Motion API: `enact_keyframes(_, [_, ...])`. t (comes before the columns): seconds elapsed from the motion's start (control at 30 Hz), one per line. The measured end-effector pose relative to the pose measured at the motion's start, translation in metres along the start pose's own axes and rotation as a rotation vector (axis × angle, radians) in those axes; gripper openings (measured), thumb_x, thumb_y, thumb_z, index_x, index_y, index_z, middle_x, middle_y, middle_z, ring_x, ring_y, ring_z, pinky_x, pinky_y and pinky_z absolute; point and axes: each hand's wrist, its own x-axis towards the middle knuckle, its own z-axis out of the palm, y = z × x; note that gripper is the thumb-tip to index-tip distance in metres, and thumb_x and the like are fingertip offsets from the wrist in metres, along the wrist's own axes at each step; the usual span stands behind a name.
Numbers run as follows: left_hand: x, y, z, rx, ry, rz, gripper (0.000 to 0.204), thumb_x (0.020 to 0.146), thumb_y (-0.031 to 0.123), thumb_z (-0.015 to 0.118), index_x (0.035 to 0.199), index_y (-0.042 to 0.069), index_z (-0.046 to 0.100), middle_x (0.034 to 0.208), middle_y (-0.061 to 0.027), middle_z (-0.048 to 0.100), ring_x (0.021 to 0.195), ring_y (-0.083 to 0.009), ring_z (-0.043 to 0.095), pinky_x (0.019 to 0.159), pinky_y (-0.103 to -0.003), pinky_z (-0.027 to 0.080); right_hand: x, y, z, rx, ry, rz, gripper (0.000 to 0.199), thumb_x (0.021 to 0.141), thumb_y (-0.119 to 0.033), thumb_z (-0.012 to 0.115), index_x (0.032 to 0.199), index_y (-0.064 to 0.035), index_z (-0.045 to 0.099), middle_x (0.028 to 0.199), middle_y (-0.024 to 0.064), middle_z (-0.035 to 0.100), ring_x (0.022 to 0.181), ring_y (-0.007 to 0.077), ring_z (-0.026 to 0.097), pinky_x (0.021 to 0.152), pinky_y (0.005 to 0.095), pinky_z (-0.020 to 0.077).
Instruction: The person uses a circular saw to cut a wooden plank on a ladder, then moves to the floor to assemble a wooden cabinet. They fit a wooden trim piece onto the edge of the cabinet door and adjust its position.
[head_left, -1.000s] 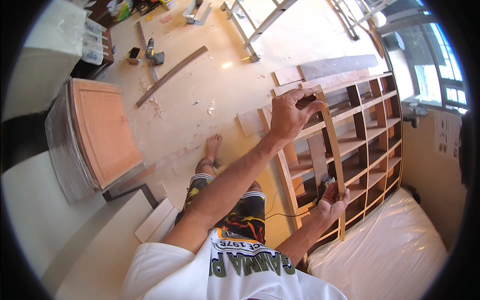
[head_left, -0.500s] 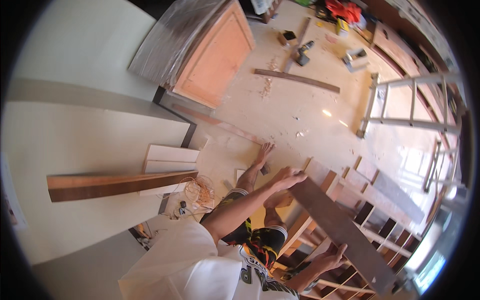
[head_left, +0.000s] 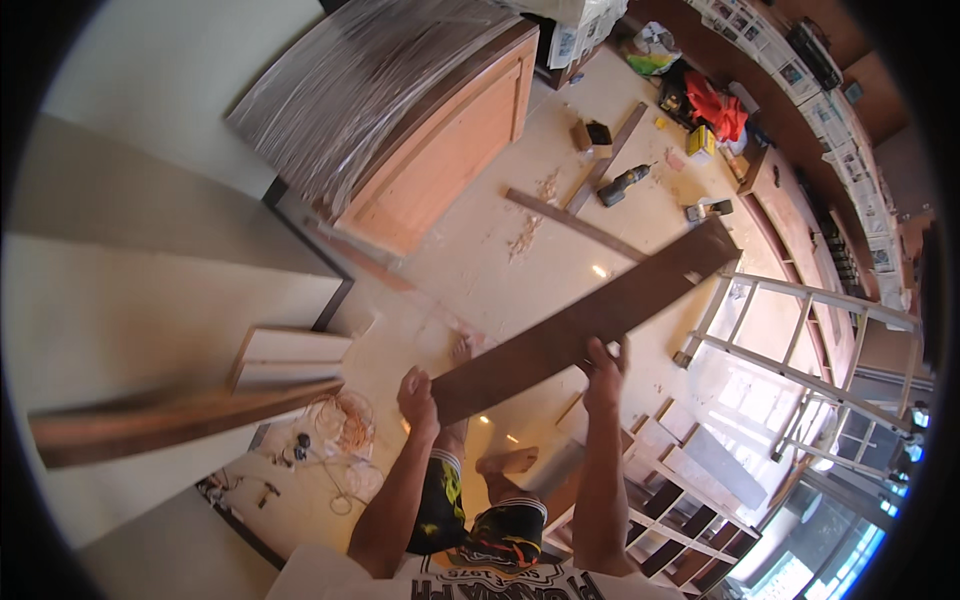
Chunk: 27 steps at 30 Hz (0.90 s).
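A long dark brown wooden board point(head_left: 560, 335) is held up in front of me, slanting from lower left to upper right. My left hand point(head_left: 418, 400) is closed around its near left end. My right hand point(head_left: 604, 370) grips the lower long edge around the middle, with fingers hidden behind the board. The far right end of the board hangs over the floor. Below the board, my bare feet stand on the pale floor, the left one partly covered by it.
A wooden compartment frame point(head_left: 690, 500) lies at the lower right, below a metal ladder point(head_left: 790, 345). A cordless drill point(head_left: 625, 185) and wood strips lie on the floor ahead. A film-wrapped cabinet point(head_left: 430, 150) stands at upper left. Coiled cord point(head_left: 345, 425) and a leaning plank point(head_left: 180, 420) are at left.
The board has swung up and left from over the compartment frame, its far end now pointing to the upper right. Both hands keep hold of it. My view has turned too.
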Motion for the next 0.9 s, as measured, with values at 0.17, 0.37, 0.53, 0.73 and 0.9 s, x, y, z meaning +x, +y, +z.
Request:
enact_keyframes(0.17, [0.092,0.039,-0.015,-0.004,-0.042,-0.136,0.049,0.104,0.031,0.070,0.132,-0.008,0.063,0.122,-0.0164,0.071,0.110,-0.0249,0.064,0.096,-0.039,0.051,0.094,0.021,0.156,-0.057,-0.221,0.120,0.055,0.098,-0.014,0.071,0.148,-0.0153,0.048,0.120,0.0083,0.070,0.099,0.0206,0.071,0.083,0.0402,0.0603])
enact_keyframes(0.37, [0.188,0.108,0.013,-0.292,-0.002,-0.023,0.049,0.109,0.029,0.061,0.143,-0.007,0.057,0.133,-0.0159,0.066,0.117,-0.0238,0.063,0.102,-0.037,0.051,0.187,0.009,0.287,-0.137,-0.395,0.161,0.049,0.098,-0.017,0.071,0.143,-0.0164,0.051,0.126,0.0080,0.067,0.101,0.0220,0.069,0.085,0.0420,0.0585])
enact_keyframes(0.53, [0.239,0.162,0.044,-0.583,0.001,-0.073,0.047,0.112,0.022,0.050,0.150,-0.005,0.050,0.139,-0.0148,0.062,0.122,-0.0236,0.062,0.109,-0.036,0.050,0.246,-0.002,0.357,-0.087,-0.529,0.204,0.051,0.100,-0.019,0.070,0.146,-0.0189,0.049,0.122,0.0042,0.064,0.107,0.0231,0.067,0.087,0.0444,0.0573])
enact_keyframes(0.73, [0.287,0.151,0.086,-0.280,0.168,0.022,0.053,0.112,0.027,0.049,0.153,-0.006,0.048,0.145,-0.0168,0.060,0.126,-0.0262,0.061,0.110,-0.039,0.048,0.315,0.018,0.410,-0.287,-0.379,0.295,0.060,0.099,-0.035,0.075,0.148,-0.0183,0.047,0.136,0.0058,0.061,0.119,0.0263,0.064,0.098,0.0488,0.0528])
enact_keyframes(0.9, [0.296,0.169,0.096,-0.268,0.458,-0.064,0.051,0.107,0.026,0.057,0.145,-0.008,0.058,0.142,-0.0229,0.063,0.119,-0.0303,0.066,0.102,-0.042,0.053,0.314,0.032,0.425,-0.539,-0.276,0.105,0.076,0.091,-0.043,0.082,0.151,-0.0118,0.047,0.139,0.0114,0.059,0.117,0.0276,0.065,0.065,0.0381,0.0623])
